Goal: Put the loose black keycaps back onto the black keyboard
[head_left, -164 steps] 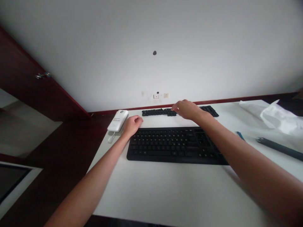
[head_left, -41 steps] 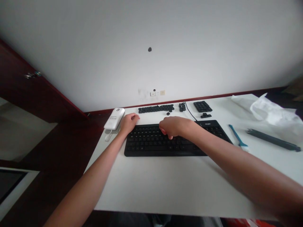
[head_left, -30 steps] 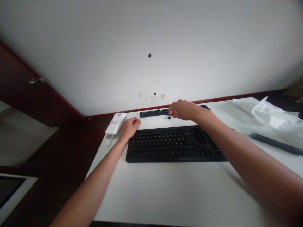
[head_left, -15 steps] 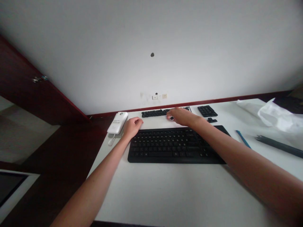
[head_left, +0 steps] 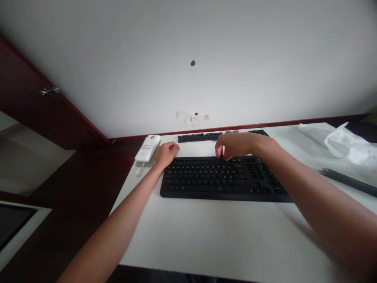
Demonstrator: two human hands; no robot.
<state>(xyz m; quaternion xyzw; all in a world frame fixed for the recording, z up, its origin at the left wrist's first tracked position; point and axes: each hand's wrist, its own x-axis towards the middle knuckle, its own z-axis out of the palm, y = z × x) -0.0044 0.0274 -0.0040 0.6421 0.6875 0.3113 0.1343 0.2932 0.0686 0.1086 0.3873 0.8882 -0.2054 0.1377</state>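
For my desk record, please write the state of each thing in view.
Keyboard: flat on the desk
Loose keycaps: grouped behind keyboard
Left hand: loosely curled
Right hand: bent, grip unclear
Power bank: printed side up
Plastic bag: crumpled
Dark bar: lying flat
Wall sockets: nothing visibly plugged in
Door: open or shut unclear

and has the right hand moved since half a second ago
Yes: judged against the keyboard, the right hand has come toward the wearer and slightly right, now overlapping the keyboard's back edge in view.
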